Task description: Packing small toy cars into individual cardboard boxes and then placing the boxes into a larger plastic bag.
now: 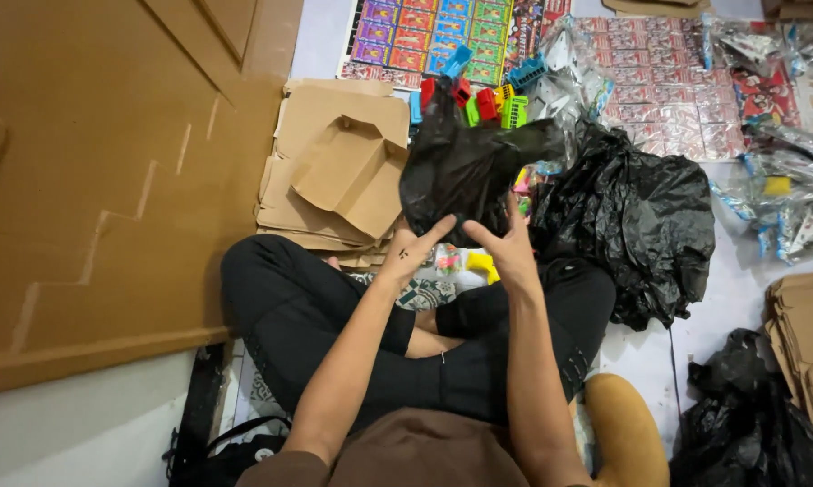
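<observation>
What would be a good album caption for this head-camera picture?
Seated cross-legged, both hands hold up a black bag before toys and flat cardboard.

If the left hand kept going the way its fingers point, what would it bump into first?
The left hand points up and to the right, and its fingertips already meet the black plastic bag held up between both hands. So the bag comes first. Depth is hard to judge, but nothing else shows in between.
</observation>
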